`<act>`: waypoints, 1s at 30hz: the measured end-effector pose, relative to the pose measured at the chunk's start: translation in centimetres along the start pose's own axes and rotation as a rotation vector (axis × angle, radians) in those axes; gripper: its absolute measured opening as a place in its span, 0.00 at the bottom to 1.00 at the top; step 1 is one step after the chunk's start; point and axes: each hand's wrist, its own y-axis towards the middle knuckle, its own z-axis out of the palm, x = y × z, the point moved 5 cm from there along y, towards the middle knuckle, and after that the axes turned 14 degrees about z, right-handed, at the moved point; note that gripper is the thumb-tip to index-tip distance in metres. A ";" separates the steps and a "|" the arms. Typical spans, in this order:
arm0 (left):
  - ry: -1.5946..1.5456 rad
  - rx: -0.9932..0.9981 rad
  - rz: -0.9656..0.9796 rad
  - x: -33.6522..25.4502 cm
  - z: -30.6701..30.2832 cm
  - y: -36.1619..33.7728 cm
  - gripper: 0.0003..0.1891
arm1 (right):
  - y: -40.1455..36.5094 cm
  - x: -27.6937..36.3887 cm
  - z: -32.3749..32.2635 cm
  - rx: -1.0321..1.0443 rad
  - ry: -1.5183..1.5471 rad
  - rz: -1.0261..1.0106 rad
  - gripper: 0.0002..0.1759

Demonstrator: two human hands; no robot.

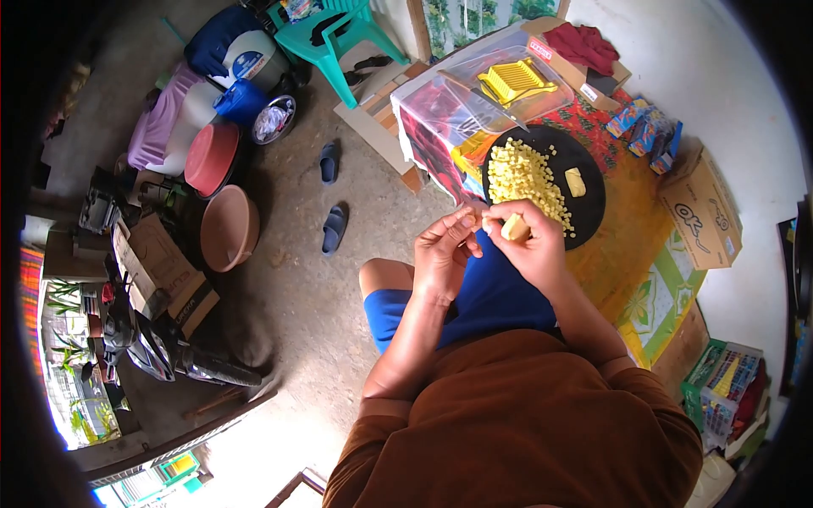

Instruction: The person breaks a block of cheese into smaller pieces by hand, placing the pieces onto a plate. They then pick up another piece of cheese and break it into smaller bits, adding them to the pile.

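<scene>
My right hand (535, 243) is closed around a pale yellow block (515, 227), its fingertips pointing toward the other hand. Just to its left, my left hand (445, 245) is pinched, with fingertips together; what they hold is too small to make out. Both hands are above my lap, at the near side of a round black tray (590, 212). A heap of small pale yellow cubes (521, 178) lies on that tray. Right of the heap rests a larger pale yellow piece (575, 182). A knife (483, 97) lies by a clear plastic lid beyond the tray.
A yellow slotted rack (515, 80) stands behind the tray. Blue packets (648, 131) and a cardboard box (701, 212) are at the right. Slippers (334, 229), a pink basin (229, 229) and a green chair (339, 46) stand on the floor to the left.
</scene>
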 end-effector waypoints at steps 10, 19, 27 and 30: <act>0.771 0.232 0.247 7.8 -0.5 4.5 0.11 | 2.1 -5.3 -11.1 -0.342 0.243 0.326 0.11; 1.315 0.615 0.707 14.2 4.4 7.3 0.06 | 0.5 -8.6 -14.9 -0.346 0.248 0.443 0.14; 1.398 0.698 0.579 14.8 5.2 8.8 0.06 | 0.7 -11.5 -14.9 -0.236 0.369 0.504 0.11; 1.192 0.650 0.490 13.1 5.0 9.0 0.08 | 0.7 -12.4 -14.1 -0.175 0.448 0.564 0.12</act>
